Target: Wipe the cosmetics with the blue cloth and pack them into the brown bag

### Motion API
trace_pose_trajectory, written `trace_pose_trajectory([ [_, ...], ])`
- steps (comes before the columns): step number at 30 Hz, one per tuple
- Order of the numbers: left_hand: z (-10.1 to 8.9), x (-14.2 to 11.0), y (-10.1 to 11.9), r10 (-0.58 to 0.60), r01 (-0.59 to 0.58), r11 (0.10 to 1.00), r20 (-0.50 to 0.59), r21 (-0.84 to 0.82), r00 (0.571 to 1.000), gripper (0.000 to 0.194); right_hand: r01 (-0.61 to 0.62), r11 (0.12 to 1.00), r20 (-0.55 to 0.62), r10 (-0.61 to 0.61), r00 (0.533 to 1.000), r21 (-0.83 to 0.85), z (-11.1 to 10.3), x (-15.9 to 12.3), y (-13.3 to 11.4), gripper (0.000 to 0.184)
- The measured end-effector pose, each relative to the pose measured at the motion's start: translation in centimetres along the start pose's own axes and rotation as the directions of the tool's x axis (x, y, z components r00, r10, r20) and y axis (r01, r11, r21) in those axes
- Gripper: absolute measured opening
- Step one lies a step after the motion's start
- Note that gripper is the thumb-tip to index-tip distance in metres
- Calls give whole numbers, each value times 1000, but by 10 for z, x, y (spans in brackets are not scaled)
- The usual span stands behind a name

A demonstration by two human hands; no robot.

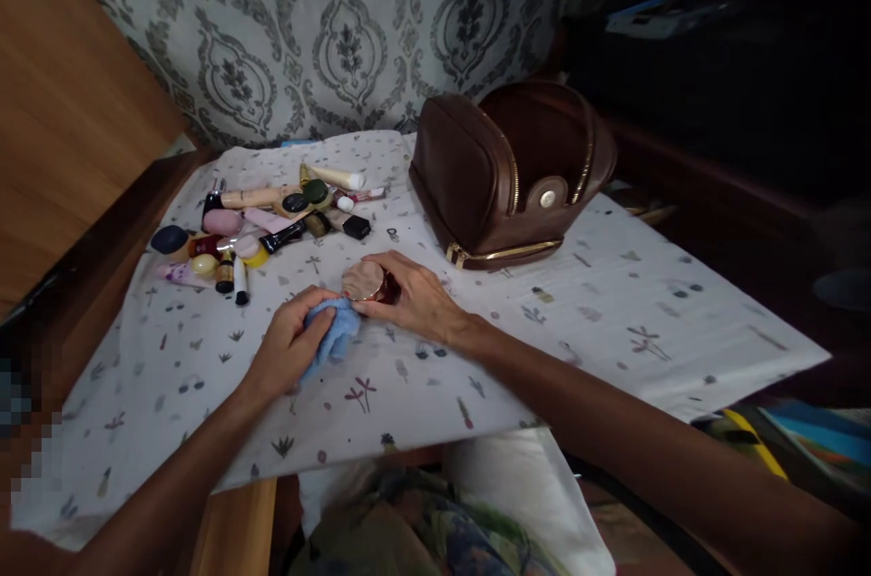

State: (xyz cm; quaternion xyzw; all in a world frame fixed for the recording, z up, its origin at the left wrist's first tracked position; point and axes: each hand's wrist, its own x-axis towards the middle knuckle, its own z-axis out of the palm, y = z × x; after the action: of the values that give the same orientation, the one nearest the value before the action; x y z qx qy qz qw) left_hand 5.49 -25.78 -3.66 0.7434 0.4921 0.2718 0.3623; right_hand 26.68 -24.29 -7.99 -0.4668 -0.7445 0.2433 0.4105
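Note:
My right hand (pixel 416 293) is closed around a small round jar (pixel 363 282) with a shiny, rose-gold lid, tilted so the lid faces left and up. In my left hand (pixel 289 340) a light blue cloth (pixel 332 342) is bunched between the thumb and fingers. The cloth's upper edge meets the near left side of the jar. Both hands are just above the patterned tablecloth (pixel 435 395). Part of the jar's body is hidden by my right fingers.
Several cosmetics lie in a pile at the left, among them a pink makeup sponge (pixel 222 222), a cream tube (pixel 337 177) and a black-capped bottle (pixel 240 281). A brown cosmetic bag (pixel 469 177) stands unzipped at the back right. Patterned wallpaper (pixel 350 50) rises behind the table.

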Motion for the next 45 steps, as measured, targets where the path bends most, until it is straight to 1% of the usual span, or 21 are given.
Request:
trace_pose_trajectory([
  [2,0,2,4,5,-7,1000,-46,-30,999,31,-43,990,-35,48,998,135,-2,0,-1,52],
  [4,0,5,7,-7,-1,998,-116,-69,993,31,-114,928,-14,127,992,355,-3,2,-3,48],
  [6,-1,10,8,-25,2,993,-196,-114,980,33,-180,774,31,204,979,607,-5,4,-6,45],
  [7,-1,13,9,-32,-1,991,-239,-137,970,34,-208,668,60,237,970,714,-7,5,-8,45],
  [9,0,19,9,-36,-18,985,-304,-173,952,37,-266,456,147,279,949,850,-10,8,-11,50],
  [11,3,24,10,-20,-48,980,-338,-192,941,40,-331,280,255,275,927,901,-13,10,-12,55],
  [12,6,25,11,-6,-63,979,-337,-194,941,41,-360,211,301,266,916,908,-14,11,-13,56],
  [14,12,27,15,28,-91,978,-315,-188,949,43,-393,114,353,265,897,913,-15,13,-13,56],
  [15,17,27,18,46,-105,977,-295,-187,955,45,-402,83,368,268,890,912,-15,13,-13,55],
  [17,26,28,23,88,-141,971,-258,-194,962,55,-406,56,378,271,885,912,-13,12,-14,55],
  [18,31,29,24,110,-162,967,-252,-196,961,63,-397,59,368,267,891,916,-12,11,-14,56],
  [20,39,32,25,145,-194,966,-265,-170,953,81,-361,98,329,248,911,927,-10,9,-16,58],
  [22,44,37,24,176,-214,972,-303,-94,937,88,-312,148,272,240,932,939,-8,6,-18,59],
  [25,44,44,24,210,-223,975,-333,0,919,83,-273,190,220,262,940,943,-8,4,-20,57],
  [27,41,46,27,231,-235,972,-333,30,914,77,-276,215,209,287,935,937,-10,5,-21,57],
  [29,35,47,30,254,-249,967,-325,56,911,73,-287,263,203,304,931,921,-14,5,-21,57],
  [32,28,48,35,282,-269,959,-299,85,912,68,-272,342,177,283,943,900,-23,7,-22,55],
  [34,24,48,38,298,-283,955,-275,93,914,66,-245,362,158,253,955,900,-29,7,-22,50],
  [37,21,48,42,315,-295,949,-250,112,916,64,-238,320,171,222,960,917,-37,5,-21,44],
  [42,22,48,54,386,-355,918,-201,174,900,63,-292,170,254,213,943,941,-44,-2,-16,43],
  [45,25,47,63,435,-393,892,-185,223,881,69,-262,144,230,203,952,954,-52,-9,-14,40],
])
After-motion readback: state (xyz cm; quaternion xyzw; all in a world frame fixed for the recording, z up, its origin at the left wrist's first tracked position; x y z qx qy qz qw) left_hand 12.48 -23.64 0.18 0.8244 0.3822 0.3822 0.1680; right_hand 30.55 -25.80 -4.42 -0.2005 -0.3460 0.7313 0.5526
